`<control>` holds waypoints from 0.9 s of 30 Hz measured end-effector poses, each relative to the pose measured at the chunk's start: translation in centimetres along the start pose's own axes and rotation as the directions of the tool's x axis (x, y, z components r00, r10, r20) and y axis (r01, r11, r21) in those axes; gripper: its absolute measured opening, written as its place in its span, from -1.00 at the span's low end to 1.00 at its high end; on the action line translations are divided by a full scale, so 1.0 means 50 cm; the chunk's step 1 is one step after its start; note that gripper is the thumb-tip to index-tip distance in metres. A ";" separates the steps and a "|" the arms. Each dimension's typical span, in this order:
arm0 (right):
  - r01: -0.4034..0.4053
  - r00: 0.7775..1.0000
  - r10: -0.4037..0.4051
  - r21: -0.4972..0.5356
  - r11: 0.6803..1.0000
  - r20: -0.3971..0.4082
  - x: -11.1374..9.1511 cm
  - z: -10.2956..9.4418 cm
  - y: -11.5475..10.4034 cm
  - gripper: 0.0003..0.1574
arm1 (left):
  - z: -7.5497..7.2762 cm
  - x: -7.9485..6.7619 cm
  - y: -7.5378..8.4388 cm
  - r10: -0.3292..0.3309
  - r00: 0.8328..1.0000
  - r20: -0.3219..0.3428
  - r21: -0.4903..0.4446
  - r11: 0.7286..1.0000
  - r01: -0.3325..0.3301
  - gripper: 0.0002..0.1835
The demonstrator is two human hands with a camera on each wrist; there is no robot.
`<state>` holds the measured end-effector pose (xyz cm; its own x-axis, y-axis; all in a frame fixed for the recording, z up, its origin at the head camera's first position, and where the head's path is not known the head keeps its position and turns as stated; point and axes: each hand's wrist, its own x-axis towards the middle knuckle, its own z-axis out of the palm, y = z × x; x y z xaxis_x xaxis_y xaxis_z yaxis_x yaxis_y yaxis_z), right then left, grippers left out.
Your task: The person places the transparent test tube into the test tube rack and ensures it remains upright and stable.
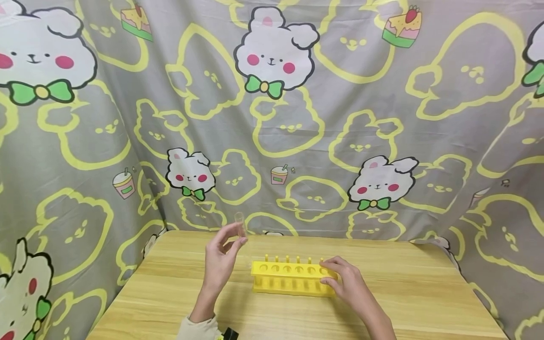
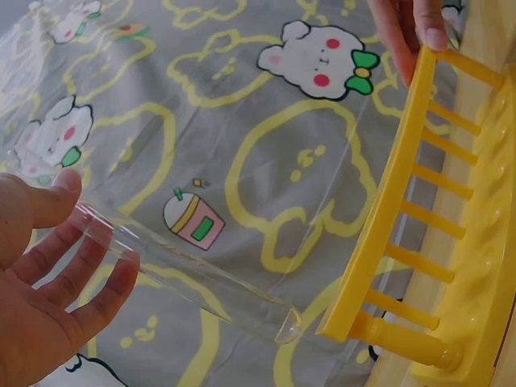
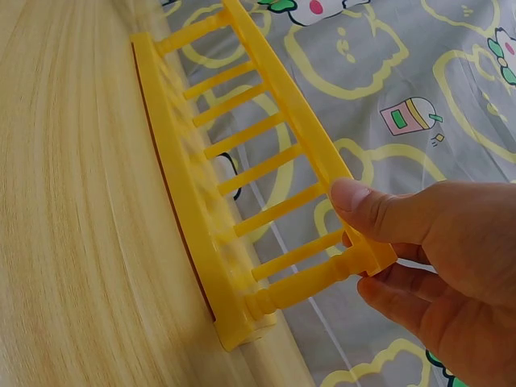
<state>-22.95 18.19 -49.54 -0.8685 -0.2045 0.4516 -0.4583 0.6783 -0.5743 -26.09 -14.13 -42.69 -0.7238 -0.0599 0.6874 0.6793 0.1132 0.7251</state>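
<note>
In the head view, my left hand pinches a clear test tube near its upper end, between thumb and fingers. The tube slants down to the right in the left wrist view, and its rounded bottom is just beside the near end of the top rail. A yellow test tube rack stands on the table, with a row of round holes and several upright pegs behind them. My right hand grips the rack's right end, thumb on the top rail and fingers curled beneath it. No tubes show in the rack's holes.
The rack stands on a wood-grain table. A grey curtain with rabbit prints hangs behind the table and along its sides. A small black object is by the left sleeve.
</note>
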 end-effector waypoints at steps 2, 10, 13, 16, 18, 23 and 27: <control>-0.005 1.000 0.005 0.008 1.000 -0.003 0.000 0.000 -0.001 -0.51 | 0.000 -0.001 0.003 0.004 1.000 -0.001 0.000 1.000 -0.004 -0.64; -0.017 1.000 0.018 0.016 1.000 -0.019 -0.004 -0.001 -0.002 -0.50 | 0.009 -0.003 0.003 0.013 1.000 0.017 -0.014 1.000 -0.013 -0.64; -0.016 0.999 0.016 0.007 1.000 -0.034 -0.005 -0.001 0.000 -0.50 | 0.013 0.000 0.000 -0.001 1.000 0.023 -0.019 1.000 0.001 -0.64; -0.022 0.999 0.022 0.008 1.000 -0.030 -0.004 -0.002 0.000 -0.50 | 0.017 0.001 -0.003 -0.012 1.000 0.025 -0.017 1.000 0.012 -0.64; -0.028 0.999 0.028 0.014 1.000 -0.020 -0.002 -0.002 0.001 -0.51 | 0.019 0.000 -0.004 -0.016 1.000 0.026 -0.013 1.000 0.016 -0.64; -0.038 0.999 0.038 0.023 0.999 0.002 -0.002 0.000 -0.001 -0.51 | 0.020 -0.006 -0.006 -0.009 1.000 0.026 -0.002 1.000 0.009 -0.65; -0.035 0.999 0.035 0.020 0.999 0.000 -0.002 0.001 -0.001 -0.52 | 0.021 -0.006 -0.008 -0.006 1.000 0.023 0.001 1.000 0.006 -0.66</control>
<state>-22.82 18.15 -49.58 -0.8841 -0.1803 0.4311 -0.4311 0.6706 -0.6037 -26.27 -13.10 -43.24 -0.7306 -0.0373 0.6818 0.6747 0.1136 0.7293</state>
